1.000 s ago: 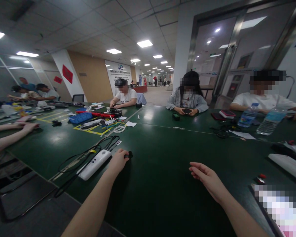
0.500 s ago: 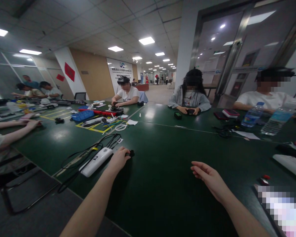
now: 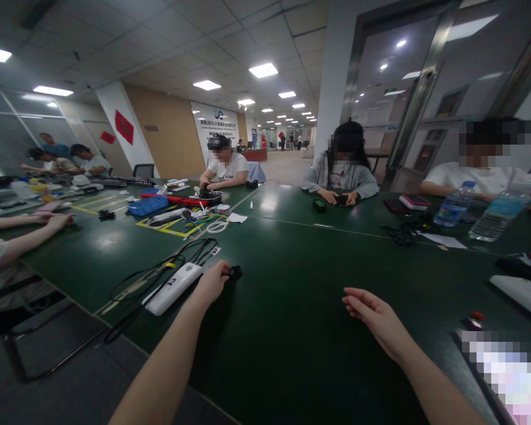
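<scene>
My left hand is over the green table just right of a white power strip. Its fingers are curled, with the tips at the left side of a small black object; they appear pinched on it. Dark and small, the object does not show its kind. Apart from it, on the right, my right hand hovers over the table with nothing in it. Its fingers are loosely stretched out and the thumb lies close to them.
Black cables loop behind the power strip. A blue tray and a coiled white cable lie farther back. Water bottles stand at the right, and a lit screen lies near right. Several people sit around the table.
My left hand's fingers have shifted slightly left and up, and more of the black object shows beyond the fingertips. My right hand is almost still.
</scene>
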`<state>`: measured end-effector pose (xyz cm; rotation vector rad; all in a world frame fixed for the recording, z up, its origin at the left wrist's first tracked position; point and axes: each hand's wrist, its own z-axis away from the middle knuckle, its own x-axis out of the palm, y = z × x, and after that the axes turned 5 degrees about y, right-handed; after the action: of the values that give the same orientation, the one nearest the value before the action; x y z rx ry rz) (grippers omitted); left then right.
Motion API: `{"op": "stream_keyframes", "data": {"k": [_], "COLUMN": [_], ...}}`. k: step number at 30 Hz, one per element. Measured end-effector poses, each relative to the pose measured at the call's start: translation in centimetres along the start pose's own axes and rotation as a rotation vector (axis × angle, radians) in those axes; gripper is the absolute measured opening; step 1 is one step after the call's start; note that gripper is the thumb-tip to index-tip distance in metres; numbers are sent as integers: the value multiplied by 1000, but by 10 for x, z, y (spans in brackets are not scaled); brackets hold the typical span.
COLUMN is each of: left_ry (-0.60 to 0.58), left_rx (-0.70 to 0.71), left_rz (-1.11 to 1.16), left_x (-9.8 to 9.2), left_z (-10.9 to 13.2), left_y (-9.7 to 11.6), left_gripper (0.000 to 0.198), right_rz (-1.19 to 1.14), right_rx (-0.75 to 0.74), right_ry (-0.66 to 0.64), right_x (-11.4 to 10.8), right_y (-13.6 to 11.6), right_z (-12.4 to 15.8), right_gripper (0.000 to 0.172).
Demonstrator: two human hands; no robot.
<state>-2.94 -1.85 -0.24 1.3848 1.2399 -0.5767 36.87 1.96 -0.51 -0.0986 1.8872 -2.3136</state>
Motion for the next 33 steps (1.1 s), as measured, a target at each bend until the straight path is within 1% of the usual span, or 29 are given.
{"op": "stream_keyframes", "data": {"k": [3, 6, 10, 14, 17, 23, 30, 33], "left_ry": [10, 13, 24, 5, -11, -52, -45, -41], "left_rx": [15, 12, 22, 9, 15, 48, 99, 81], "left_rz": [-13, -24, -5, -18, -15, -4, -13, 26], "left_x": [-1, -2, -2, -2, -4, -7, -7, -9], "left_z": [0, 1, 1, 0, 0, 0, 0, 1], "left_y": [2, 4, 4, 3, 4, 6, 3, 5], "left_gripper": [11, 9, 12, 15, 16, 31, 31, 31], "right_rz": [3, 1, -5, -7, -11, -5, 1, -8], "right_rx": [-4, -15, -10, -5, -12, -3, 8, -3], "right_ry": [5, 11, 13, 34, 25, 21, 28, 23], "right_x": [1, 2, 4, 5, 4, 2, 5, 5], "right_y": [0, -1, -4, -6, -5, -2, -8, -5], "right_z": [0, 0, 3, 5, 4, 1, 5, 4], "right_gripper": [37, 38, 37, 35, 35, 37, 34, 34]}}
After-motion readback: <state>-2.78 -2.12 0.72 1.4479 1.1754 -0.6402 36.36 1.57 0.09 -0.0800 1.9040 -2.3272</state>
